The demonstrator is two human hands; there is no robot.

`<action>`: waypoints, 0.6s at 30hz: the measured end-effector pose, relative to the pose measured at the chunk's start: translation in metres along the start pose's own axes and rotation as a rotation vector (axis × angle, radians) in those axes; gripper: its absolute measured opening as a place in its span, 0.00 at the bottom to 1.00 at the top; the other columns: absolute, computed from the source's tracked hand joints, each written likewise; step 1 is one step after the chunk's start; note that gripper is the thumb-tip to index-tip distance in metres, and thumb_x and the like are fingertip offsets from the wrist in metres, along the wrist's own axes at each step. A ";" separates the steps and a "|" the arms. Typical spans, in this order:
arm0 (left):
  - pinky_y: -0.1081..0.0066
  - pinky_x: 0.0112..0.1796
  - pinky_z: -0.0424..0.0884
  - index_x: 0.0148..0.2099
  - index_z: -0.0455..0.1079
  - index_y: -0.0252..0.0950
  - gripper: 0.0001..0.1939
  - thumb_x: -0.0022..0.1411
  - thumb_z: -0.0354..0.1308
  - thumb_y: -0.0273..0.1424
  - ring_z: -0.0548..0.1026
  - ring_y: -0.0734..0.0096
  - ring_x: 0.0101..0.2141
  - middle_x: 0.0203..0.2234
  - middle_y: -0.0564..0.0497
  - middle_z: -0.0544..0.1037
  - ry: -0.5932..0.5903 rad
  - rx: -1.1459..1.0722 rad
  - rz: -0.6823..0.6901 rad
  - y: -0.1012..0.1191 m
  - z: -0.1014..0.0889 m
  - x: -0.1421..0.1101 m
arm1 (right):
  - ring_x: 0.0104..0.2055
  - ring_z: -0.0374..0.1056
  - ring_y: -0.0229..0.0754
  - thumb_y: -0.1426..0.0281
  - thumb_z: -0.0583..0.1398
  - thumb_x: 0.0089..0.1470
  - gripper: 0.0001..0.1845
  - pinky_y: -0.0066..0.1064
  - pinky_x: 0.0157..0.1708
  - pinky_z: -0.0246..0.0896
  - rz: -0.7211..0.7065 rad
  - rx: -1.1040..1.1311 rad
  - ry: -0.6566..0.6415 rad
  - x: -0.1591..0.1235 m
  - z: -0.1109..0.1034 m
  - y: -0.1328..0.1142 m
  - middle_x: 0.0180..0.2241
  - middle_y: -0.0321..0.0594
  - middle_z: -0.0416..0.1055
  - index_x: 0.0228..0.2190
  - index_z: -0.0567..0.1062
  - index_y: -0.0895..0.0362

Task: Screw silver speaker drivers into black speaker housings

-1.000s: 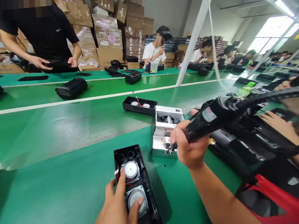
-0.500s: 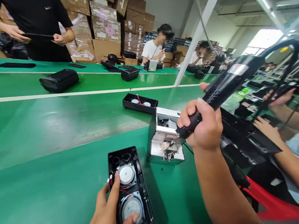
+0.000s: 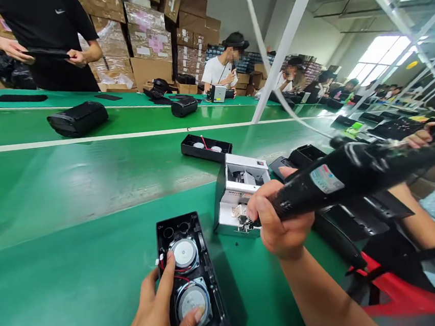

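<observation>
A black speaker housing (image 3: 191, 273) with two round silver speaker drivers lies open on the green bench in front of me. My left hand (image 3: 155, 317) rests on its near end, forefinger by the upper driver, thumb on the lower one. My right hand (image 3: 279, 221) is wrapped round a black electric screwdriver (image 3: 342, 176). Its tip sits at the front of a small white metal box (image 3: 239, 194) just right of the housing.
A second open black housing (image 3: 205, 148) lies on the green conveyor belt (image 3: 68, 177) beyond. Finished black speakers (image 3: 78, 118) sit further back. A neighbour's arm (image 3: 428, 235) and black parts are at my right. A person in black stands across, before stacked cartons.
The screwdriver's body has swung down from a steep tilt to nearly level, its tip still at the white box. My left hand has kept its place on the housing.
</observation>
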State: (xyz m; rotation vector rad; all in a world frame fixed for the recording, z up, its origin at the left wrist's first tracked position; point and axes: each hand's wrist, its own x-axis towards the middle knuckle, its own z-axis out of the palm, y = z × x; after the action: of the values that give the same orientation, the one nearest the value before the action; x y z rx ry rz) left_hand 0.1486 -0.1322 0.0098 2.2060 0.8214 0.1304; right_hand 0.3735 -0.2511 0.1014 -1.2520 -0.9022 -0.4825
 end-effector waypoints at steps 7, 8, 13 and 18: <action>0.50 0.57 0.75 0.81 0.36 0.50 0.42 0.71 0.48 0.42 0.77 0.46 0.59 0.75 0.41 0.51 -0.172 0.007 -0.072 0.014 -0.016 -0.003 | 0.17 0.64 0.34 0.68 0.65 0.64 0.22 0.28 0.17 0.65 0.638 0.222 -0.174 -0.003 0.000 -0.023 0.26 0.25 0.66 0.57 0.68 0.50; 0.50 0.58 0.74 0.81 0.35 0.49 0.42 0.71 0.48 0.42 0.77 0.46 0.60 0.75 0.40 0.50 -0.175 0.006 -0.074 0.014 -0.017 -0.003 | 0.17 0.64 0.34 0.68 0.65 0.65 0.22 0.28 0.16 0.66 0.666 0.280 -0.178 -0.007 0.000 -0.031 0.26 0.25 0.66 0.58 0.68 0.50; 0.49 0.57 0.74 0.80 0.32 0.51 0.42 0.72 0.47 0.41 0.76 0.44 0.60 0.76 0.42 0.48 -0.194 -0.008 -0.085 0.014 -0.017 -0.002 | 0.18 0.62 0.33 0.68 0.66 0.65 0.25 0.28 0.18 0.68 0.454 0.501 0.005 -0.030 0.013 -0.070 0.27 0.26 0.66 0.60 0.68 0.43; 0.45 0.58 0.74 0.80 0.35 0.52 0.41 0.72 0.48 0.40 0.77 0.44 0.59 0.75 0.41 0.50 -0.126 -0.024 -0.062 0.015 -0.013 -0.007 | 0.20 0.64 0.34 0.69 0.66 0.65 0.26 0.30 0.21 0.67 0.379 0.517 0.079 -0.040 0.040 -0.062 0.27 0.27 0.67 0.61 0.68 0.40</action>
State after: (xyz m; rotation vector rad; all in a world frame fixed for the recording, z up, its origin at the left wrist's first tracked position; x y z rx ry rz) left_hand 0.1466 -0.1353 0.0306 2.1398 0.8133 -0.0282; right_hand 0.2912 -0.2368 0.1090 -0.8885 -0.6448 0.0107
